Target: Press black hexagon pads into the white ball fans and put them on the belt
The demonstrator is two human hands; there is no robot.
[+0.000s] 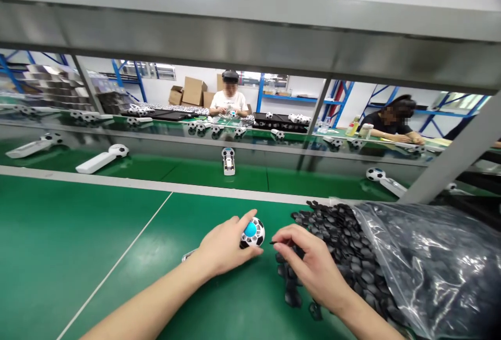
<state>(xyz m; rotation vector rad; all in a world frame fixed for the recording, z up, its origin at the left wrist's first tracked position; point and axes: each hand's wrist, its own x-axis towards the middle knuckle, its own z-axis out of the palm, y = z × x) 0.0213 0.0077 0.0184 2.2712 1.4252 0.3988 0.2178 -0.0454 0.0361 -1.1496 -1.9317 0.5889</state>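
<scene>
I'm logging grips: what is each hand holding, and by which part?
The left hand holds a white device around its ball-shaped end; the right hand pinches a small black piece by one end, the other sticking out.

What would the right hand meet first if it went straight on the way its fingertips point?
Probably the soccer-patterned ball in the left hand, with the right hand leading with its small black piece. Depth is hard to judge, so the left thumb, just below that line, could come first.
</scene>
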